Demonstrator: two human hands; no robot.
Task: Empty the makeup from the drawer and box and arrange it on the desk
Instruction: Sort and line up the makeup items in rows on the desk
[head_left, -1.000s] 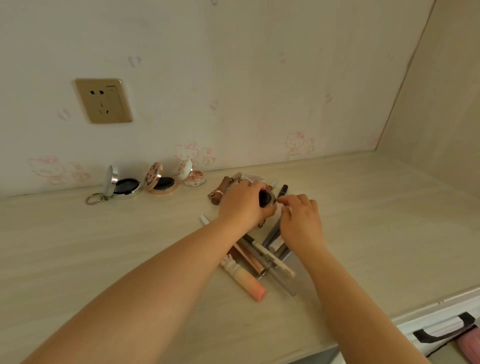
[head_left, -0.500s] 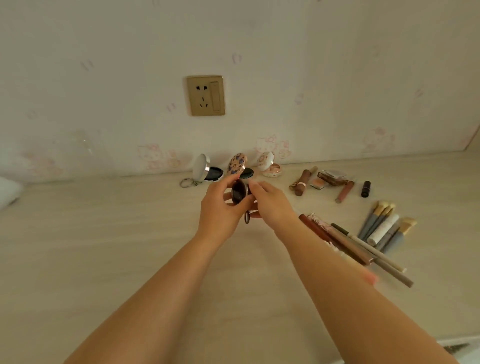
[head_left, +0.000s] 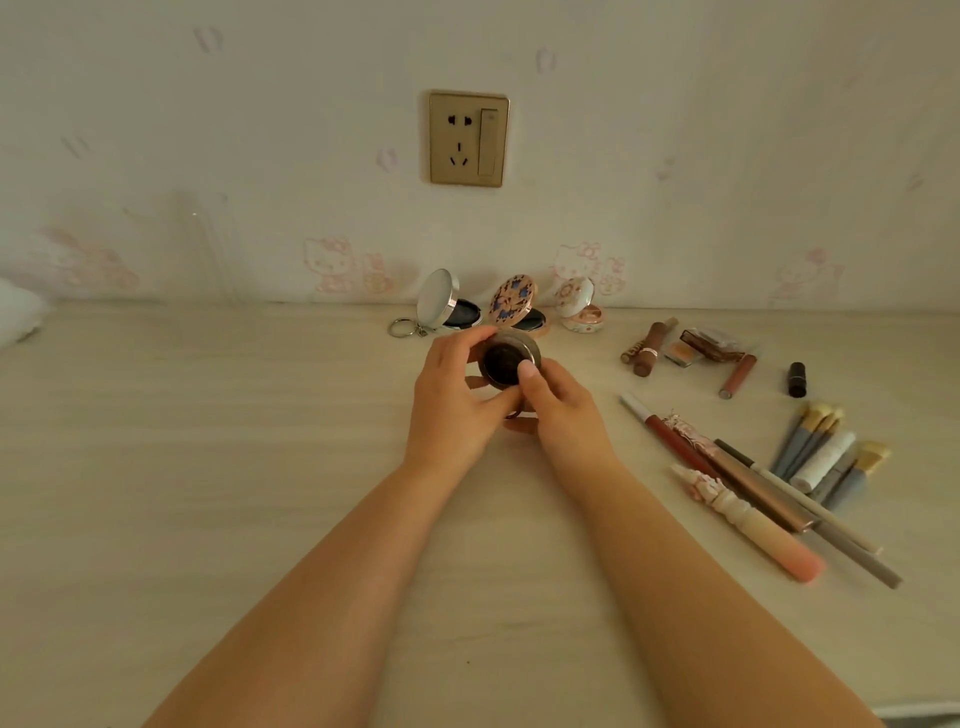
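Far left: a white soft thing (head_left: 18, 317) shows at the frame edge; what it is cannot be told.
Desk (head_left: 208, 467): pale wood, running to the wall with the gold socket (head_left: 469, 139).
Far row: three compacts stand open against the wall — a silver compact (head_left: 441, 304) with a key ring, a floral compact (head_left: 514, 305), a small white compact (head_left: 579, 309).
Left hand (head_left: 452, 400): fingers curled round a round dark compact (head_left: 506, 361), held just above the desk, near the row.
Right hand (head_left: 558, 402): thumb pressed on the same compact's rim, fingers curled under it.
Right, far: brown tubes (head_left: 647, 348), a small palette (head_left: 711, 345), a lip gloss (head_left: 737, 375), a dark lipstick (head_left: 796, 379).
Right, near: pencils and pens (head_left: 737, 467) fanned out, a peach tube (head_left: 763, 535), blue-grey brushes (head_left: 815, 441) beside them.
Progress: much makeup is already out; the compacts look arranged, the right-hand pile only loosely sorted.
Left to do: likely open and stand this compact in the row, then tidy the rest — drawer and box are out of view.
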